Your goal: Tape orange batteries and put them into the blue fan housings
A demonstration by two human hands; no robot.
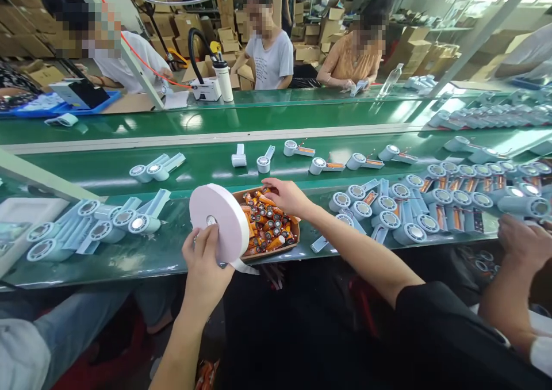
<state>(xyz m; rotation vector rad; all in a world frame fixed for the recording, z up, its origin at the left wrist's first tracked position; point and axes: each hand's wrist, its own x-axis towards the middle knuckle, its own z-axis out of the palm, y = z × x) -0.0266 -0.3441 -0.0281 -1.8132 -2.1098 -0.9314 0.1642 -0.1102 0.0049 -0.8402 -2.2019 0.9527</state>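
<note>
With the fingers (211, 241) of the left hand (206, 266), grips a white tape roll (224, 209) near its hub, left of centre in the frame: broad, disc-shaped, faintly pinkish on the face, tilted on edge, with a loose strip (246, 268) trailing below. With the right hand (290, 197), reaches over orange-wrapped battery cells (268, 224) in a cardboard box (269, 253), just below centre; cannot tell whether gripping any.
</note>
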